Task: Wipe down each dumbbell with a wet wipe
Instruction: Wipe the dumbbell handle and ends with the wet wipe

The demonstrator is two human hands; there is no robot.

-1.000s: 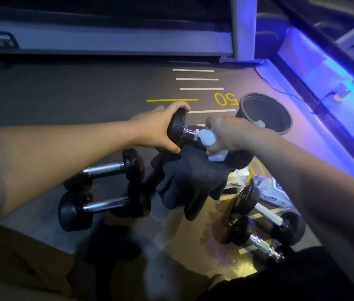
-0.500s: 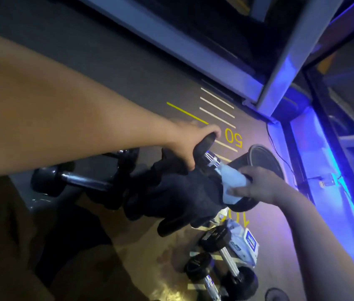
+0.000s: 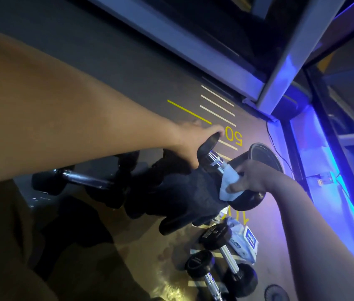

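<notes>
Since a sec ago the right hand, fingers pinched on the wet wipe, has slid off the handle to the far head of the held dumbbell, left hand clamping the near head above the floor, so prob. handle done, 4 others lie waiting.

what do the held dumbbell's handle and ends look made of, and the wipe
Handle: looks like chromed steel, since it is bright and mirror-like with a knurled band. End under the left hand: matte black, probably rubber or a rubber coating, with only a dull sheen. Wipe in the right hand: thin, pale, creased sheet, probably a nonwoven fabric; wetness cannot be told.
</notes>
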